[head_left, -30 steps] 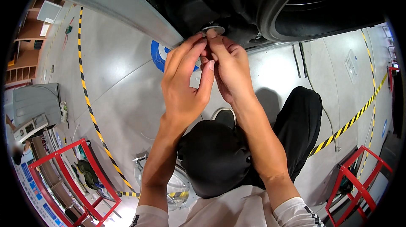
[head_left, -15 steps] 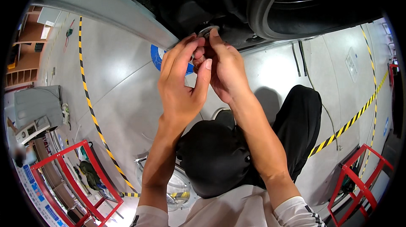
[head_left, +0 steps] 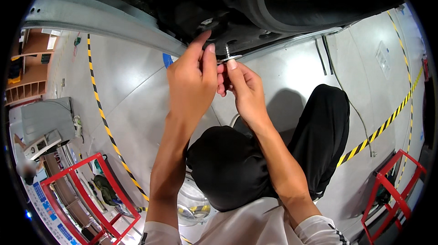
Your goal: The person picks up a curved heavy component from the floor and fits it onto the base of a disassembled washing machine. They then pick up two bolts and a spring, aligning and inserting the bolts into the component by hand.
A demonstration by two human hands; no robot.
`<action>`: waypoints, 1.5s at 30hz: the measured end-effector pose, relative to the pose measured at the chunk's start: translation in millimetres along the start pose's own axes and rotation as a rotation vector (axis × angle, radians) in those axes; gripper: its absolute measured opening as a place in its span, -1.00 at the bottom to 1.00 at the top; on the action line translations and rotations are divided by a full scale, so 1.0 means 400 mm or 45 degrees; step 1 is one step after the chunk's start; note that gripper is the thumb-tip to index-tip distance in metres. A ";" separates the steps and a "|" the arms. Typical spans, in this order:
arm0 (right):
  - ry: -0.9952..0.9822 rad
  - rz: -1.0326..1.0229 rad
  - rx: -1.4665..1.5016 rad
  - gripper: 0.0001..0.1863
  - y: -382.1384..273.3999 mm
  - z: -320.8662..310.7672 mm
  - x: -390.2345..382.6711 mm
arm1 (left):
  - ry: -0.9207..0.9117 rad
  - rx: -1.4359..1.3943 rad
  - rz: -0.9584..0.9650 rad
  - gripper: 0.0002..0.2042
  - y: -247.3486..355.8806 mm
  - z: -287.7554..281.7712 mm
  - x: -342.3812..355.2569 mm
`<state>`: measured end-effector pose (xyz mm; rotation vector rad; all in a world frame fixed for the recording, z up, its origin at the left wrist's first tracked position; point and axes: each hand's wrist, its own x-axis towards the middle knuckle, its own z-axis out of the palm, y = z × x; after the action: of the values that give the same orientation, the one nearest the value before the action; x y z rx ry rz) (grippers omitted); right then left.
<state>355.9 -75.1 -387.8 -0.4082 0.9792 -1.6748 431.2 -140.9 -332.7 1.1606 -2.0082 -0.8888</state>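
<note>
Pinched between the thumb and fingers of my right hand (head_left: 246, 89) is a bolt (head_left: 227, 51) with a wide flat metal disc at its base; its threaded shank points up. My left hand (head_left: 191, 73) is just left of it, forefinger stretched toward a light metal fitting (head_left: 207, 22) on the dark underside of the machine, with nothing visible in its grasp. Whether that fingertip touches the fitting, I cannot tell. To the right of the fitting curves a thick black rubber door seal (head_left: 269, 14). A grey metal panel edge (head_left: 105, 19) runs along the machine's left side.
Below my left forearm lies a round clear door (head_left: 194, 199). Red metal frames (head_left: 98, 158) (head_left: 397, 194) stand at both sides. Yellow-black tape (head_left: 102, 117) marks the floor. A grey appliance (head_left: 48, 119) and wooden shelving (head_left: 32, 71) are far left. A blue floor mark (head_left: 167, 59) shows beside my hand.
My hands have moved apart. The right one has come down from the machine, bringing the bolt and its disc into view; the left forefinger now stretches upward by the fitting. The view has shifted slightly.
</note>
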 end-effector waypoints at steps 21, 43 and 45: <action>0.046 -0.058 0.071 -0.60 -0.041 -0.074 -0.058 | 0.232 -1.269 -0.858 -0.73 0.011 0.088 0.049; 0.006 -0.063 0.064 -0.61 -0.075 -0.102 -0.083 | 0.458 -1.147 -0.562 -0.77 0.019 0.127 0.027; 0.013 -0.083 0.048 -0.61 -0.074 -0.102 -0.082 | 0.439 -1.197 -0.571 -0.74 0.028 0.130 0.023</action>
<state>320.1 -27.3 -382.6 -0.4111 0.9494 -1.7528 380.9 -132.9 -351.2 1.0797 -0.8475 -1.5000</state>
